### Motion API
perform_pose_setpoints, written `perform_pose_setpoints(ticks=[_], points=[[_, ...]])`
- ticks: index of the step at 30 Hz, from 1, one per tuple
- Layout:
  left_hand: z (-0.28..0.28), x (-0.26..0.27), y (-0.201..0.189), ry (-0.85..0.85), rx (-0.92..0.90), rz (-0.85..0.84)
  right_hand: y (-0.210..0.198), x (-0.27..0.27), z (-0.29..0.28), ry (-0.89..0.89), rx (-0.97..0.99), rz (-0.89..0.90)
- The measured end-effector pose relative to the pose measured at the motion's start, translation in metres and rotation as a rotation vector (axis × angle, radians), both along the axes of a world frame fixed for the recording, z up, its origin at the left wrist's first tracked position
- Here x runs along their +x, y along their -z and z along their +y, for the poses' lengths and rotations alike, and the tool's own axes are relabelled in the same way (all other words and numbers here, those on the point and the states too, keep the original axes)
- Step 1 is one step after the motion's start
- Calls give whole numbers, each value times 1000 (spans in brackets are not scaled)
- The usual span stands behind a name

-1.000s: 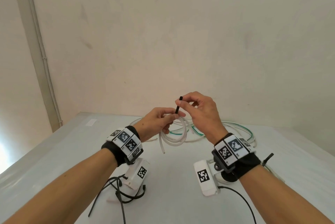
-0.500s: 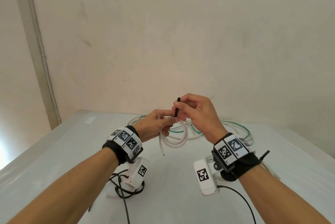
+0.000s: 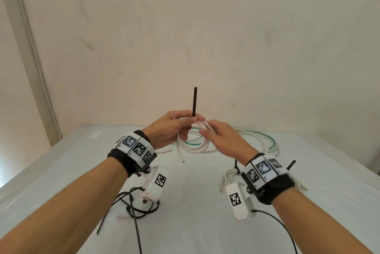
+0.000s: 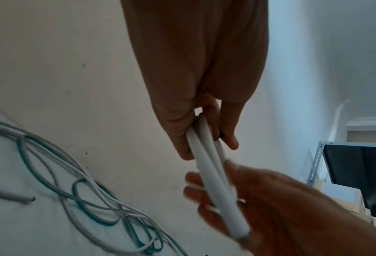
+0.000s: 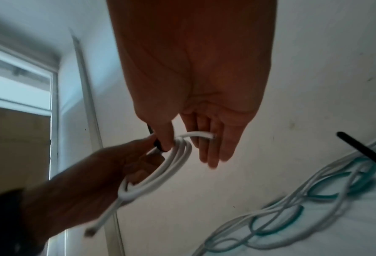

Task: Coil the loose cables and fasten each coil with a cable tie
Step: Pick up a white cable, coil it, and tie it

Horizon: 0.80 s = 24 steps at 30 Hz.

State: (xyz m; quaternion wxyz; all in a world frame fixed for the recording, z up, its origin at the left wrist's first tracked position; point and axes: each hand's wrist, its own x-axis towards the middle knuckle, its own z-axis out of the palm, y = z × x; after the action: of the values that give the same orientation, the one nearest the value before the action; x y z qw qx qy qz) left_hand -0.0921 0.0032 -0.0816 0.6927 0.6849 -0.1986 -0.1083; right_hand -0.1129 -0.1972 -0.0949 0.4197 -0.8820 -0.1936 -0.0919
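Observation:
My left hand holds a small white cable coil up over the table, fingers and thumb pinching its top. A black cable tie stands straight up out of that pinch. In the left wrist view the coil runs between the left fingers, and a bit of the tie shows by the thumb. My right hand is just right of the coil with fingers straight. In the right wrist view its thumb lies against the coil and tie; it grips nothing.
Loose white and green cables lie tangled at the back of the white table. A tied white coil sits under my right wrist. Black strands lie under the left wrist. A wall stands close behind.
My right hand has let go of the tie and dropped beside the coil with fingers spread. The tie now sticks up much longer above the left hand's pinch.

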Motion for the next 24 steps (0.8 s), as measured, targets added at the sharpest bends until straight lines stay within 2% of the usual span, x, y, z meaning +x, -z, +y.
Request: perform_pose_setpoints(ticks=[5, 9, 12, 15, 18, 24], points=[[-14, 0, 14, -128, -60, -19, 17, -6, 7, 82, 37, 25], [-31, -2, 29, -235, -146, -1, 15, -6, 11, 109, 107, 138], [-33, -7, 31, -146, -162, 112, 12, -5, 3, 99, 109, 258], [-28, -14, 27, -7, -10, 219, 9, -4, -12, 72, 1, 343], [-24, -21, 25, 5, 159, 272, 12, -5, -24, 72, -53, 414], [-25, -29, 38, 45, 267, 385, 23, -9, -33, 42, -253, 481]])
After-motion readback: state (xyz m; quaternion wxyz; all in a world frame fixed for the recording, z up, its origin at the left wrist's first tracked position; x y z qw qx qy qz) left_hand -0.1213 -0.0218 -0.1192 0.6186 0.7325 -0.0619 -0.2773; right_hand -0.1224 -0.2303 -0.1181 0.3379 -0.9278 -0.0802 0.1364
